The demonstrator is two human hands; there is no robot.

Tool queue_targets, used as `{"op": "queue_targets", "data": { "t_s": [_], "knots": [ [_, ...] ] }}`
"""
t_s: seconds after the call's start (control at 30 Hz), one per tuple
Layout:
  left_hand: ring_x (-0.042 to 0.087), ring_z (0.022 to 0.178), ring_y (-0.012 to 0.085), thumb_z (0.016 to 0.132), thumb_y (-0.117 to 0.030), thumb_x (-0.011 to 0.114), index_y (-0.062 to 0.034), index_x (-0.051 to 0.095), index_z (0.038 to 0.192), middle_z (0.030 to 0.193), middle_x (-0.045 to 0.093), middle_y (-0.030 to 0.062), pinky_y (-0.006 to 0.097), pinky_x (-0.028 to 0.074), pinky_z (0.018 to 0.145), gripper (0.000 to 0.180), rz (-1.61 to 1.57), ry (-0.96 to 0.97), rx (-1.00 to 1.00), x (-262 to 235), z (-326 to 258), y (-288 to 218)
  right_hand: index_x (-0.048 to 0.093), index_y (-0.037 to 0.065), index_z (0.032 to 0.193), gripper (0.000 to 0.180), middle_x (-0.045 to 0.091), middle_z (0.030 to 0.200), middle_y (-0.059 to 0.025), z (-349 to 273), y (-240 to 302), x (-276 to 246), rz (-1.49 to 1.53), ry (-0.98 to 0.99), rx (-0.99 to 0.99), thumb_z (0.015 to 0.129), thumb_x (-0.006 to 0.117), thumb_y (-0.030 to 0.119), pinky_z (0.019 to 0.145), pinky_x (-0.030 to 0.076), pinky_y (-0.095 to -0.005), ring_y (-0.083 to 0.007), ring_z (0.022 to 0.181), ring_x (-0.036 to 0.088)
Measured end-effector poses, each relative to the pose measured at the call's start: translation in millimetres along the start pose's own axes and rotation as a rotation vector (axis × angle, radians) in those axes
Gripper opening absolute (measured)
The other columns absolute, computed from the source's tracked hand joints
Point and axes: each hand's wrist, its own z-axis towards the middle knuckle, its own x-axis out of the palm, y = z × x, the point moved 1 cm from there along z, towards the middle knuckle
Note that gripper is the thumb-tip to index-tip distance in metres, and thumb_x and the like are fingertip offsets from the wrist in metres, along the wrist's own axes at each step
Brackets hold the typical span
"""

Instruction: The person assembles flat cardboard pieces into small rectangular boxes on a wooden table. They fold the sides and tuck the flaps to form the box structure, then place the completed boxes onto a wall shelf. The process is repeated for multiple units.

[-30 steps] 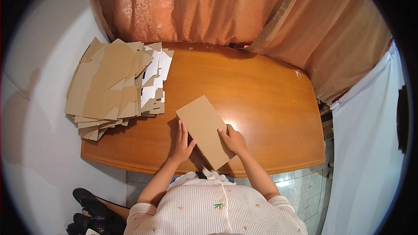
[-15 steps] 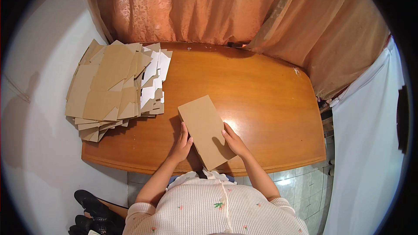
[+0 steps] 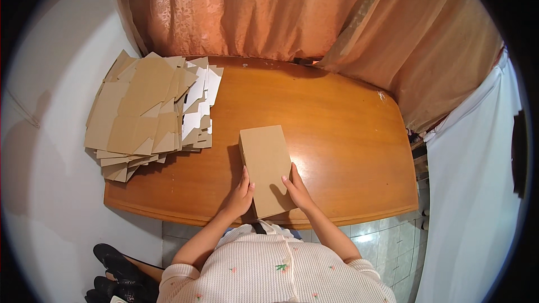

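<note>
A closed brown cardboard box (image 3: 266,163) is gripped between my two hands near the table's front edge, its broad plain face up and its far end pointing away from me. My left hand (image 3: 241,192) presses along the box's left side, thumb at the edge of the top face. On the opposite side my right hand (image 3: 297,186) holds the right edge, with its thumb lying over the top face. The fingers under and behind the box are partly hidden. The box casts a shadow on the wood to its left.
A pile of flattened brown and white cardboard pieces (image 3: 147,106) covers the left end of the wooden table (image 3: 337,129). Orange curtains (image 3: 269,11) hang behind the table, and a white cloth (image 3: 471,179) hangs at the right. Dark shoes (image 3: 120,269) lie at the lower left.
The box has turned clockwise, from leaning left to nearly straight ahead of me, and shifted slightly right. Both hands have kept hold of its sides.
</note>
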Motion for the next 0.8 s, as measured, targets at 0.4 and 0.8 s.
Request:
{"op": "queue_targets", "data": {
  "t_s": [0.4,0.8],
  "knots": [
    [0.043,0.124,0.0381,0.096,-0.018,0.038,0.0036,0.022,0.14,0.133,0.042,0.0278,0.04,0.036,0.101,0.051,-0.01,-0.266,-0.011,10,-6,-23,0.009,0.001,0.147,0.069,0.016,0.152,-0.0149,-10,-31,-8,0.25,0.082,-0.052,0.089,0.047,0.006,0.112,0.015,-0.0319,-0.0236,0.14,0.015],
    [0.025,0.136,0.0334,0.094,-0.025,0.048,0.0058,0.017,0.141,0.146,0.023,0.0252,0.038,0.021,0.11,0.064,-0.193,-0.315,-0.098,43,-26,-16,0.02,0.003,0.146,0.072,0.026,0.149,-0.012,-31,-20,-4,0.663,0.039,0.09,0.078,0.043,-0.004,0.107,0.026,-0.0304,-0.0205,0.135,0.028]
  ]
}}
